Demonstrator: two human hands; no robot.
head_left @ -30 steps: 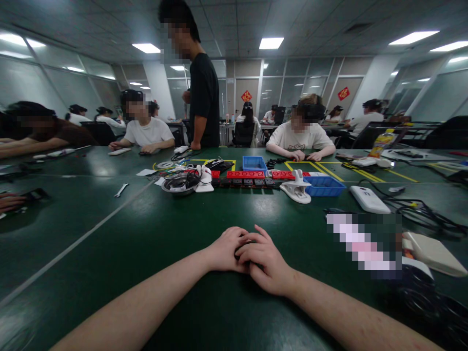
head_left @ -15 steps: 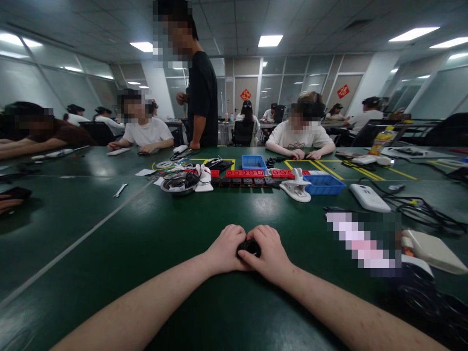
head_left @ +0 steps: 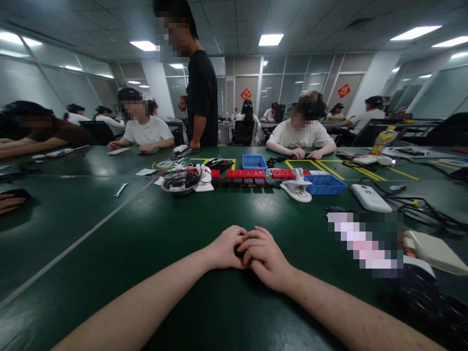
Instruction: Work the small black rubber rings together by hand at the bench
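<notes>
A small black object (head_left: 239,251) is clamped between the left hand (head_left: 224,247) and right hand (head_left: 266,257), pressed together at six o'clock on the green table (head_left: 109,234), mostly hidden.

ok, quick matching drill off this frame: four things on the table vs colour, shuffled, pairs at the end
Things:
1. wrench
2. tray
3. row of switch blocks
4. small object between the left hand and right hand

Colours:
A. red
B. black
C. silver
D. blue

Pairs: 1-C, 2-D, 3-A, 4-B
</notes>
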